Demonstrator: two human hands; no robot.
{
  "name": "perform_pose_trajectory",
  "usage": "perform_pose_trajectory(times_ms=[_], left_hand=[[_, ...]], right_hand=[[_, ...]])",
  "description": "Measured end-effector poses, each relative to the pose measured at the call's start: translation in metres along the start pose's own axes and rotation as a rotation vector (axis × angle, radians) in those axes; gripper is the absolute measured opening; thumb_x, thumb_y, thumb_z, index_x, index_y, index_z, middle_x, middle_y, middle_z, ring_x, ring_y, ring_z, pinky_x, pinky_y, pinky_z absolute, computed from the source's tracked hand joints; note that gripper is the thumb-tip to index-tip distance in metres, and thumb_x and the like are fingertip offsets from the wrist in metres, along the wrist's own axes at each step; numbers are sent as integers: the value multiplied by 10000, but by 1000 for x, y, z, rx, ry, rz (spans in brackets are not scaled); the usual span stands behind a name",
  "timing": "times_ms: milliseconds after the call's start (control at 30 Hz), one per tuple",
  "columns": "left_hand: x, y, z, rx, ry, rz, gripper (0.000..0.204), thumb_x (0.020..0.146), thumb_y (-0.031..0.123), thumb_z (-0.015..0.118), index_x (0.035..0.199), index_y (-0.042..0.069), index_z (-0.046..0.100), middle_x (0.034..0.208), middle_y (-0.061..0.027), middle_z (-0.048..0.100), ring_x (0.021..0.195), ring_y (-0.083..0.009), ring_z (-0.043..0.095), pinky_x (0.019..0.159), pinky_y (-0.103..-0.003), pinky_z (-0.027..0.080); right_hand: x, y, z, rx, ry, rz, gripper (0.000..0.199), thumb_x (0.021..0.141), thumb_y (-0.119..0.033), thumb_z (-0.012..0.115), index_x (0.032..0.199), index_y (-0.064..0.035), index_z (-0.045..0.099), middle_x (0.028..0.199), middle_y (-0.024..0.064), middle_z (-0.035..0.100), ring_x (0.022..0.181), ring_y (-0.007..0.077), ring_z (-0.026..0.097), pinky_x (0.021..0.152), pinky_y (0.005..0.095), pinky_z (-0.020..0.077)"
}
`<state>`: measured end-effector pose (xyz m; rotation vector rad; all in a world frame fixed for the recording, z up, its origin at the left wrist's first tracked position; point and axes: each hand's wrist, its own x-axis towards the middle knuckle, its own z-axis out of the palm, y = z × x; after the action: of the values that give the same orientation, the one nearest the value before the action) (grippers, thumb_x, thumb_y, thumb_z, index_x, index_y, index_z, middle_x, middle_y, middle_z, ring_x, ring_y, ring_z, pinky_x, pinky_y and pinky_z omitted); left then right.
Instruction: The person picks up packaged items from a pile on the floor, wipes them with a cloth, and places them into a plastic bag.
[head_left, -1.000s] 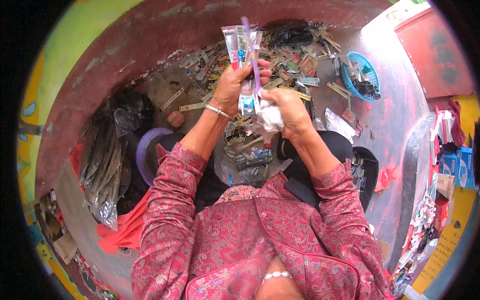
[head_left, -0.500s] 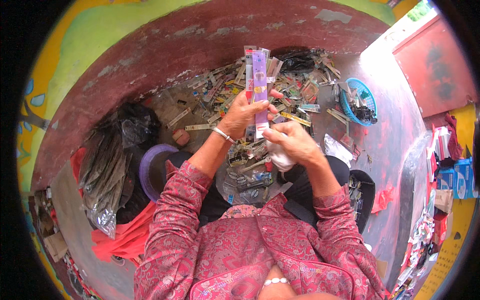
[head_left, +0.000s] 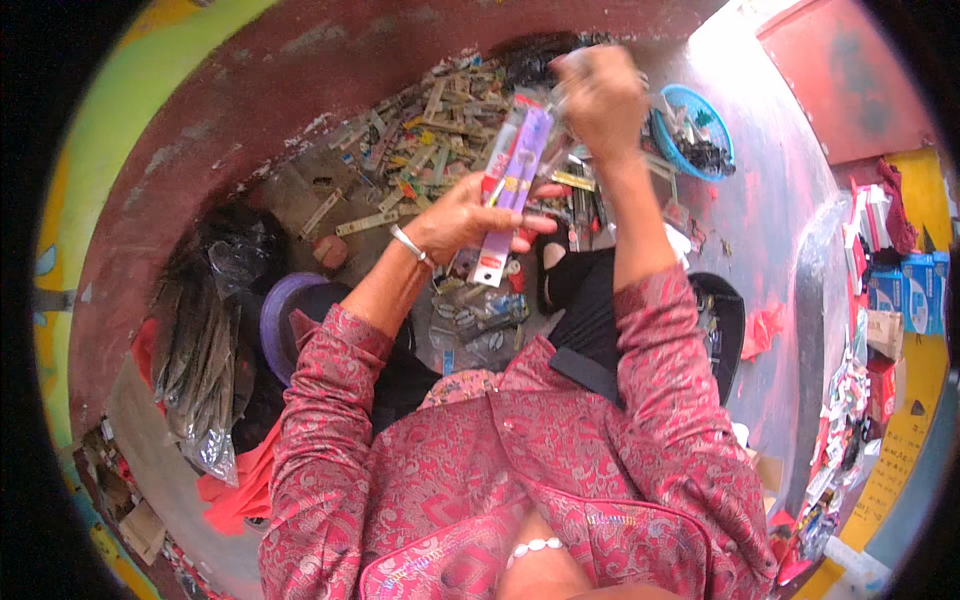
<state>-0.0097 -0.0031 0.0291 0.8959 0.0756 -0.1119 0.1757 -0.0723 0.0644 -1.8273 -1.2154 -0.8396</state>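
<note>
Dark red wall [head_left: 240, 100] is curving behind a grey floor [head_left: 765, 230] littered with packets [head_left: 400, 187]. Left fingers [head_left: 495, 216] are clamping a purple strip [head_left: 518, 180] above it; right fingers [head_left: 590, 70] are blurring, can't tell their grip.

Looks like a makeshift workroom or sorting corner, rough in finish. Has a red-smeared concrete floor [head_left: 765, 240], covered in the middle by a heap of flat packaged strips [head_left: 420, 150], with a purple strip [head_left: 526, 150] held above. Includes a light-blue plastic basket [head_left: 663, 130] of mixed bits, a black plastic bag [head_left: 240, 245] and a purple round tub [head_left: 277, 330]. Shows a chipped dark-red wall band [head_left: 260, 100] beside lime-green paint [head_left: 150, 110], plus blue cartons [head_left: 920, 290] at the right edge. Cannot tell whether part of a home or a business.
</note>
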Motion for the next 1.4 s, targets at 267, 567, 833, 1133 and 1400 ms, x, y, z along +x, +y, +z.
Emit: perform_pose_trajectory(times_ms=[267,567,833,1133,1400], left_hand=[[23,-23,-35,-194,374,73,268,805,65,510,1063,-6,484,944,-88,596,819,-191,606,729,-330,517],[19,-1,-50,-508,293,391,426,866,104,465,1246,-23,323,1224,-134,467,1061,-205,516,825,-307,494],[-2,3,-15,45,90,84,379,791,182,602,1102,-3,491,908,-78,610,609,-73,536,577,-207,455],[-8,7,-11,73,-82,-99,434,762,155,625,1121,-7,444,960,-123,595,629,-98,561,589,-217,470],[-11,6,-20,63,-73,-129,517,750,165,639,1177,-3,401,929,-122,599,588,-106,558,565,-211,462]], right_hand=[[-39,-62,5,346,-182,301,218,775,-235,593,734,-32,525,720,127,502,641,312,525,558,386,410],[-72,-83,-30,568,-908,-93,158,758,-165,594,731,-20,538,682,122,530,622,283,539,570,345,429],[32,-16,-38,466,-361,495,330,793,-320,601,795,8,631,694,49,605,611,98,534,562,254,420],[16,15,-20,1016,-985,688,187,722,-205,659,783,-28,656,694,12,614,636,78,543,605,224,425],[12,39,-28,1085,-730,985,197,777,-208,630,810,-13,633,702,31,616,562,89,554,510,221,436]])
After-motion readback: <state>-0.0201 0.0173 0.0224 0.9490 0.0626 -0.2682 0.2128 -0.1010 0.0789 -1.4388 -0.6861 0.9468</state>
